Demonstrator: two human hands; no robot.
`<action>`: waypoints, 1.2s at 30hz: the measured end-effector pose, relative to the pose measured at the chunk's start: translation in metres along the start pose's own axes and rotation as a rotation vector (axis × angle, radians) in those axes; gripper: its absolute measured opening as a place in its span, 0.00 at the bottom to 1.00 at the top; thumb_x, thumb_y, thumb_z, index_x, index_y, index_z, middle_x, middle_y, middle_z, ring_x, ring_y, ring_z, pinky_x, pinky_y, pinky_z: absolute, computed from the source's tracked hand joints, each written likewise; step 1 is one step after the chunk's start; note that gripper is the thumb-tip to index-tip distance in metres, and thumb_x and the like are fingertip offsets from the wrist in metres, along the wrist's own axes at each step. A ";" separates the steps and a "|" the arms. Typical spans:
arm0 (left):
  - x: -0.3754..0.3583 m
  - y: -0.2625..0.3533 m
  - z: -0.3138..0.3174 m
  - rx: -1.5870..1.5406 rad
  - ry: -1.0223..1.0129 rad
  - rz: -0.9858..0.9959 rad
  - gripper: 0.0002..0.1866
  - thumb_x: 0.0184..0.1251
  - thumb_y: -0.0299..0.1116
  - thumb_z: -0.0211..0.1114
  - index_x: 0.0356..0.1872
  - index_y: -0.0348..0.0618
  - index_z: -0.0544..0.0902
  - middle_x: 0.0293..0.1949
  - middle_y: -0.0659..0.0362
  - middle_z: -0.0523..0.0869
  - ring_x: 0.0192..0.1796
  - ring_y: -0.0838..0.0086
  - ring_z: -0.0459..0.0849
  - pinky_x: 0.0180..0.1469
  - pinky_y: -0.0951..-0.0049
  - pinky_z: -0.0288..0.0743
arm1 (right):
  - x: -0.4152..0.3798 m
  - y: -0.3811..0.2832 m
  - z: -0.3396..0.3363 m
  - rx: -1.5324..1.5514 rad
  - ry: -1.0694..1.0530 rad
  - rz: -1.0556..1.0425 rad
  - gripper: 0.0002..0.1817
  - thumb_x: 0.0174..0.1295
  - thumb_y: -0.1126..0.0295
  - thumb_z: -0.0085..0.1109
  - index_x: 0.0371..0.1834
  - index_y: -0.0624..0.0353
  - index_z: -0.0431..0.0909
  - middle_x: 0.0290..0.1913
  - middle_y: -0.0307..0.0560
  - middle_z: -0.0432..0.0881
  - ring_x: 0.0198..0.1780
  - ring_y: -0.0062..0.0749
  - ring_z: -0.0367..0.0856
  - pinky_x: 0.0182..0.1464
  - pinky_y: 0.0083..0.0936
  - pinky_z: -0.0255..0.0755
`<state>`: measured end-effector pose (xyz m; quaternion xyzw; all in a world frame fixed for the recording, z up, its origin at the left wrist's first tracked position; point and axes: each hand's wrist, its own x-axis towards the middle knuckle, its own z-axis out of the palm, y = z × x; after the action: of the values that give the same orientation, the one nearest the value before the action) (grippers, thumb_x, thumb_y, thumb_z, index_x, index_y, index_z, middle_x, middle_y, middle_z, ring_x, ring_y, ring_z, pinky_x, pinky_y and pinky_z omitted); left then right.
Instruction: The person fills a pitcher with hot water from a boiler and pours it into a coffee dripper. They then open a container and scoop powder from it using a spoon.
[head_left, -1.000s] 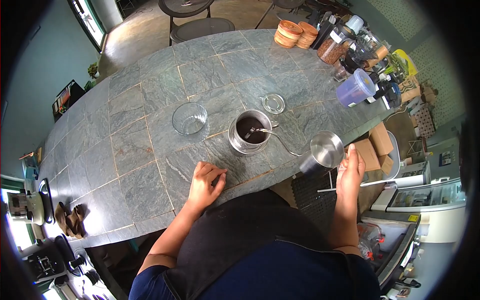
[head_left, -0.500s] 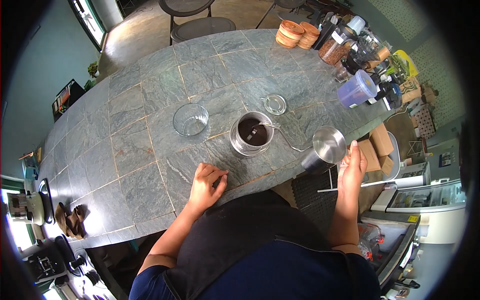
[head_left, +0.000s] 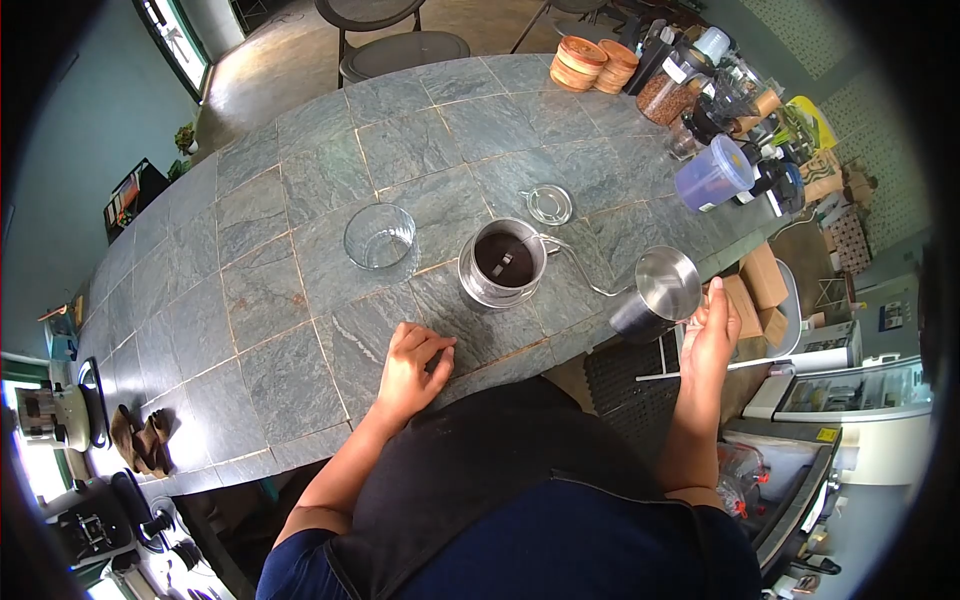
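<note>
One steel kettle (head_left: 653,296), held in wrapped right fingers (head_left: 716,305), grip partly hidden, left fingers (head_left: 428,349) loosely curled, empty

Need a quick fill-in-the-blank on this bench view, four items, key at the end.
1. The top of the gooseneck kettle in the right hand is not closed but ____.
2. The left hand holds ____.
3. In the picture, the clear glass stands to the ____ of the metal cup.
4. The cup's contents look not pale but ____.

Missing words: open; nothing; left; dark.
</note>
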<state>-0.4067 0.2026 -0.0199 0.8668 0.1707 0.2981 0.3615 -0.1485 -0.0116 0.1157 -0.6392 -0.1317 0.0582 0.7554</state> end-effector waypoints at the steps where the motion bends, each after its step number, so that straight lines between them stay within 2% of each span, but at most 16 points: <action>1: 0.000 0.000 0.000 0.002 0.001 0.005 0.07 0.54 0.24 0.67 0.36 0.38 0.87 0.33 0.56 0.82 0.41 0.62 0.76 0.47 0.65 0.73 | 0.000 -0.001 0.000 0.000 0.001 0.000 0.15 0.72 0.61 0.56 0.27 0.56 0.74 0.23 0.27 0.65 0.23 0.09 0.59 0.29 0.14 0.59; 4: 0.000 0.000 0.000 0.000 0.000 0.001 0.08 0.54 0.24 0.67 0.36 0.37 0.87 0.33 0.56 0.82 0.41 0.62 0.76 0.47 0.65 0.73 | 0.000 0.000 -0.005 -0.008 0.038 0.016 0.15 0.72 0.61 0.56 0.26 0.54 0.73 0.22 0.27 0.65 0.23 0.09 0.59 0.28 0.14 0.58; 6: 0.000 0.001 0.000 0.003 0.001 -0.002 0.08 0.54 0.24 0.67 0.36 0.37 0.87 0.33 0.56 0.82 0.41 0.62 0.76 0.47 0.65 0.73 | 0.003 0.006 -0.017 0.036 -0.039 -0.008 0.15 0.72 0.61 0.55 0.26 0.54 0.73 0.23 0.27 0.66 0.23 0.10 0.60 0.28 0.14 0.58; 10: 0.000 0.002 0.000 -0.007 -0.007 -0.021 0.08 0.56 0.23 0.66 0.37 0.38 0.87 0.33 0.55 0.83 0.42 0.62 0.76 0.48 0.65 0.72 | 0.000 0.002 -0.017 0.039 -0.051 -0.012 0.14 0.72 0.61 0.55 0.29 0.56 0.75 0.23 0.28 0.68 0.23 0.10 0.60 0.28 0.15 0.58; 12: 0.000 0.002 0.000 -0.007 -0.010 -0.024 0.08 0.56 0.23 0.66 0.37 0.38 0.87 0.33 0.55 0.83 0.42 0.62 0.76 0.48 0.65 0.72 | -0.006 -0.007 -0.007 -0.001 0.047 0.029 0.18 0.71 0.63 0.56 0.20 0.47 0.68 0.20 0.26 0.62 0.22 0.09 0.57 0.29 0.14 0.56; 16: 0.000 0.002 0.000 -0.007 -0.003 -0.030 0.08 0.56 0.23 0.66 0.37 0.38 0.87 0.33 0.55 0.83 0.42 0.62 0.76 0.48 0.65 0.72 | -0.007 -0.004 -0.011 -0.006 0.069 0.030 0.18 0.71 0.63 0.57 0.20 0.47 0.69 0.20 0.25 0.62 0.22 0.09 0.57 0.28 0.14 0.55; 18: -0.001 0.002 0.001 -0.004 -0.001 -0.034 0.08 0.55 0.23 0.66 0.37 0.39 0.87 0.33 0.55 0.83 0.42 0.62 0.76 0.48 0.65 0.72 | -0.006 0.003 -0.023 -0.030 -0.014 -0.011 0.15 0.72 0.60 0.55 0.31 0.59 0.77 0.25 0.32 0.73 0.24 0.12 0.65 0.31 0.17 0.66; 21: -0.001 0.002 0.001 -0.003 0.002 -0.035 0.08 0.55 0.23 0.66 0.37 0.39 0.88 0.33 0.55 0.83 0.43 0.62 0.76 0.48 0.65 0.73 | -0.009 0.003 -0.025 -0.020 -0.032 0.006 0.15 0.72 0.60 0.55 0.31 0.60 0.77 0.26 0.33 0.74 0.24 0.12 0.67 0.32 0.19 0.68; 30: 0.000 0.002 0.000 -0.002 -0.010 -0.025 0.08 0.56 0.23 0.66 0.37 0.39 0.87 0.34 0.56 0.83 0.43 0.62 0.76 0.48 0.65 0.73 | -0.014 0.002 -0.020 -0.005 -0.049 0.016 0.15 0.72 0.61 0.55 0.31 0.60 0.76 0.23 0.29 0.67 0.24 0.11 0.62 0.31 0.15 0.64; 36: -0.001 0.001 0.000 -0.007 -0.017 -0.018 0.08 0.56 0.23 0.66 0.37 0.39 0.87 0.33 0.56 0.83 0.43 0.62 0.76 0.48 0.65 0.72 | -0.017 -0.001 -0.012 -0.027 -0.057 0.010 0.16 0.73 0.61 0.53 0.29 0.59 0.74 0.24 0.30 0.68 0.24 0.11 0.62 0.31 0.15 0.63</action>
<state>-0.4073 0.2016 -0.0193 0.8664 0.1744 0.2878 0.3688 -0.1614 -0.0276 0.1124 -0.6481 -0.1505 0.0783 0.7425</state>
